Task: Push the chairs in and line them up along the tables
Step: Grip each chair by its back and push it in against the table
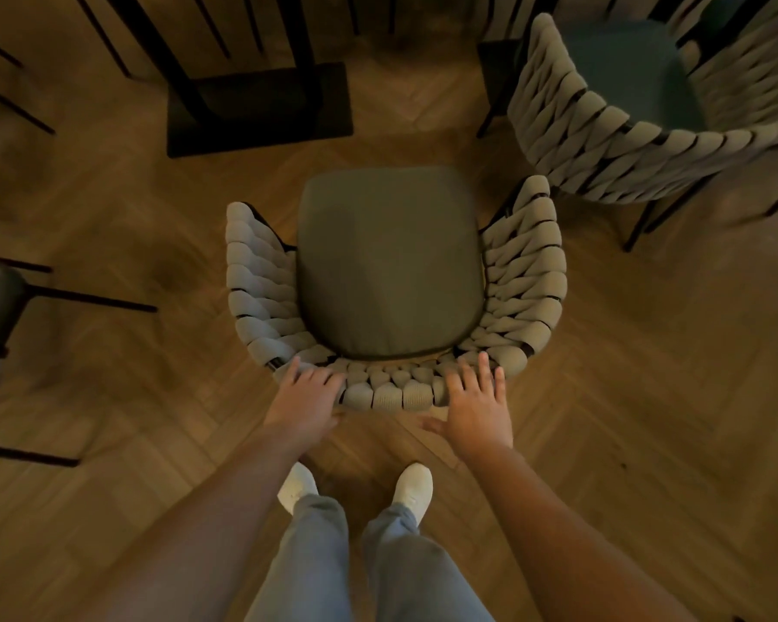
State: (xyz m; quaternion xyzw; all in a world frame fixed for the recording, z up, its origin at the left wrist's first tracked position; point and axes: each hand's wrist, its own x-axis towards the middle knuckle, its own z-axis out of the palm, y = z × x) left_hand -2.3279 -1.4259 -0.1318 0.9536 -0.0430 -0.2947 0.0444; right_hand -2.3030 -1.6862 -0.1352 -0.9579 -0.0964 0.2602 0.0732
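Observation:
A chair [389,262] with a woven grey rope back and a green seat cushion stands right in front of me, facing a black table pedestal base [259,107]. My left hand [304,399] lies on the left part of the backrest top, fingers curled over the weave. My right hand [479,406] rests flat on the right part of the backrest, fingers spread. A second woven chair [620,141] with a dark teal seat stands at the upper right, turned at an angle.
Thin black chair legs [91,300] and part of another seat show at the left edge. More dark legs [14,107] cross the top left. The floor is herringbone wood. My white shoes [412,489] stand just behind the chair.

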